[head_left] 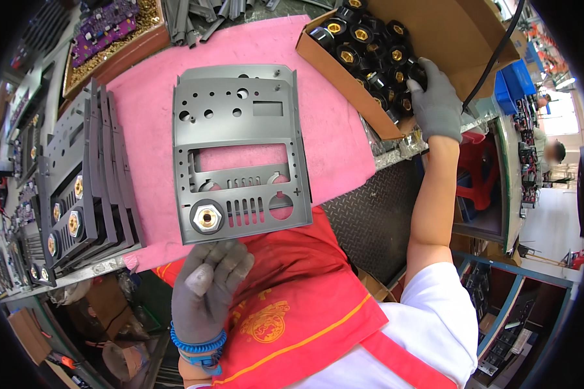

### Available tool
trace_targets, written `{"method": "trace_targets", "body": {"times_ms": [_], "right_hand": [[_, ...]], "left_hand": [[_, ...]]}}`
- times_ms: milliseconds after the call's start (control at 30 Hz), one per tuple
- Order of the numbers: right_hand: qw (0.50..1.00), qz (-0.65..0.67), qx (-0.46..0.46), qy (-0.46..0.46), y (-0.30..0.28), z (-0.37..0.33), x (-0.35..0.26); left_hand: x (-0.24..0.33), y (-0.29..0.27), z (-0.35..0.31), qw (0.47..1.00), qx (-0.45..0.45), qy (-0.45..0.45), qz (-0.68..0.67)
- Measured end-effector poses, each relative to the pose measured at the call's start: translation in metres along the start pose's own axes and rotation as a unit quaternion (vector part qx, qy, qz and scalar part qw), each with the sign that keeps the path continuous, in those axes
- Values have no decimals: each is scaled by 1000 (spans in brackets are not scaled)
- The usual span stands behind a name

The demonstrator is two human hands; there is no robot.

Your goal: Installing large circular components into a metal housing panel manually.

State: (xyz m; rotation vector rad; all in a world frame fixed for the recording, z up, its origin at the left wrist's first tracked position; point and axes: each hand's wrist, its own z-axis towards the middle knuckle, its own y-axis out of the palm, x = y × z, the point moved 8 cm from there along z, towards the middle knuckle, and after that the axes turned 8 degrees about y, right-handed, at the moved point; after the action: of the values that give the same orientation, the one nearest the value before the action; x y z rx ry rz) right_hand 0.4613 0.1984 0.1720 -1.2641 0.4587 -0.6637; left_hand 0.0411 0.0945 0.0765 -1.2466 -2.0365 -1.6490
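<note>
My right hand point(437, 104), in a grey glove, reaches into the open cardboard box point(350, 91) at the upper right. Its thumb and fingers are closed round a black round fitting point(418, 76), partly hidden by the hand. Similar black fittings with brass centres point(362, 34) fill the box. My left hand point(207, 288), also gloved, is palm up just below the near edge of a grey metal panel point(240, 133). Its fingers curl loosely, apart from the thumb, with nothing visible in them. The panel lies on a pink sheet; one fitting with a hex nut point(207, 218) sits in its lower-left hole.
Several grey panels point(87, 175) with fittings stand stacked at the left of the pink sheet point(340, 136). Behind them is a tray with purple circuit boards point(104, 32). Metal strips point(198, 16) lie at the far edge. A red stool point(477, 172) stands below the table at right.
</note>
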Motion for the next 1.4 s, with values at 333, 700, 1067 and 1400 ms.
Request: {"method": "trace_targets", "body": {"times_ms": [333,700,1067,1400], "right_hand": [[718,563,-281,-297,-49,-149,-105],[658,548,-195,-477,-102,-218,-152],[587,554,-107,-581,-92,-256,-154],[468,560,-227,-645,-92,-266,-158]], "left_hand": [[45,79,-9,821,-250,244,451],[27,37,2,985,18,172,-21],[-7,-2,-11,993,-10,95,-71],[-23,10,-7,982,-128,-1,142]]}}
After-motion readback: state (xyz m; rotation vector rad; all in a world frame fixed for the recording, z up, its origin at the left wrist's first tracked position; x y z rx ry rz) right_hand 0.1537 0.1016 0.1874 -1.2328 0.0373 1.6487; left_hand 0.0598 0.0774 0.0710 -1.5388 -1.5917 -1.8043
